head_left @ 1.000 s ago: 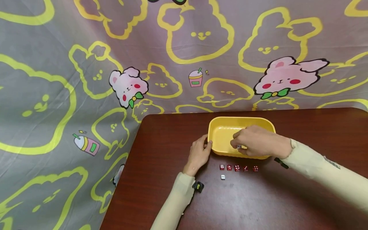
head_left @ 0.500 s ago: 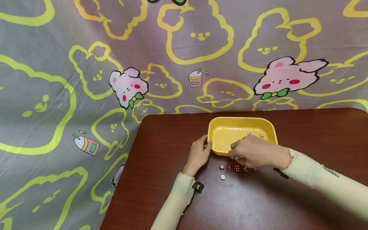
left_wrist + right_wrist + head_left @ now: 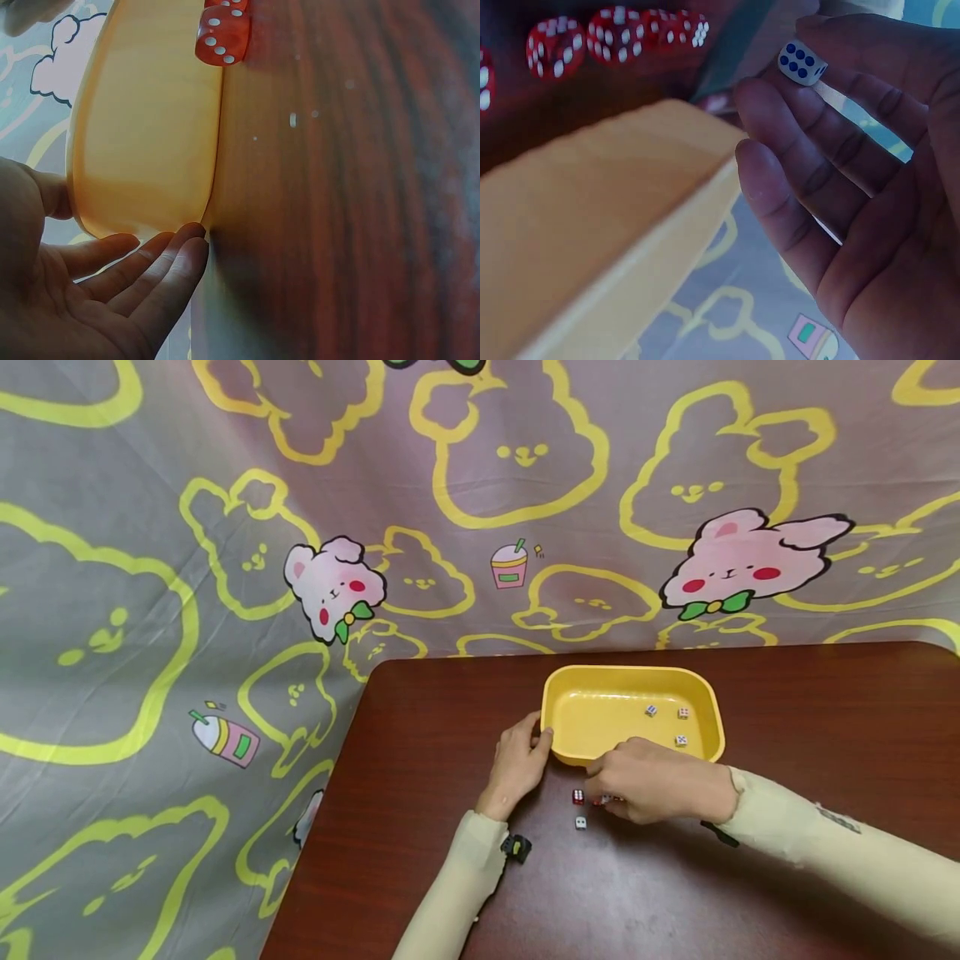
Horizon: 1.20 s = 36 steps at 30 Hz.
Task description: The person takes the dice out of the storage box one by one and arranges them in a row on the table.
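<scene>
My left hand (image 3: pixel 517 768) holds the left end of a yellow plastic box (image 3: pixel 592 722), thumb at the rim and fingers along the outer wall. Between the thumb and fingers of my right hand (image 3: pixel 654 781) is a white die with blue dots (image 3: pixel 799 64). That hand hovers just in front of the box, over a row of red dice. One red die (image 3: pixel 578 796) shows at the row's left end; the right hand mostly hides the others in the head view, though several red dice (image 3: pixel 615 34) appear in the right wrist view. Below the row lies a white die (image 3: pixel 581 822).
Inside the box, toward its right side, lie 3 white dice (image 3: pixel 681 741). The dark wooden table (image 3: pixel 435 727) carries everything. A patterned cloth (image 3: pixel 450 568) hangs behind and to the left of the table.
My right hand has come out of the box with the white die and moved toward me, over the red row. Dice in the box are now uncovered. The left hand stays put.
</scene>
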Each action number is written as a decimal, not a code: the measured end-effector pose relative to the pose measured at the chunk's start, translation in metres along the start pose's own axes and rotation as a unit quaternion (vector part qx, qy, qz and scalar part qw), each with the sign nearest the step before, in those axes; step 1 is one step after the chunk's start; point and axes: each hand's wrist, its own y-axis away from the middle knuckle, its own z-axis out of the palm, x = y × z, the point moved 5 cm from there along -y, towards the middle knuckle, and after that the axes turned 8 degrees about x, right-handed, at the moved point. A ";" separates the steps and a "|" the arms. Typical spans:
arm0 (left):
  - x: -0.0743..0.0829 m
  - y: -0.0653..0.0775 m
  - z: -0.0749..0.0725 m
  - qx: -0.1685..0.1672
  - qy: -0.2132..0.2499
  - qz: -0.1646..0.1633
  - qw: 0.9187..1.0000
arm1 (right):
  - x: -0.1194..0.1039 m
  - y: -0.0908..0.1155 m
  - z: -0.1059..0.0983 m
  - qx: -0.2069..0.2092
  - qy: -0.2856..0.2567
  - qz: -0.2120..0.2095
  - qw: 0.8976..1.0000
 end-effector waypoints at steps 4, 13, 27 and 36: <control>-0.001 -0.001 0.000 0.000 -0.001 0.001 1.000 | -0.004 0.001 0.009 0.004 -0.003 -0.003 1.000; -0.002 0.000 0.000 -0.008 -0.004 -0.010 1.000 | -0.006 0.003 0.025 0.011 -0.017 -0.003 1.000; -0.003 -0.001 0.001 -0.008 -0.002 -0.001 1.000 | -0.007 0.008 0.042 -0.001 -0.022 0.002 1.000; -0.003 0.000 0.001 -0.013 0.001 -0.012 1.000 | -0.008 0.010 0.051 0.001 -0.003 0.004 1.000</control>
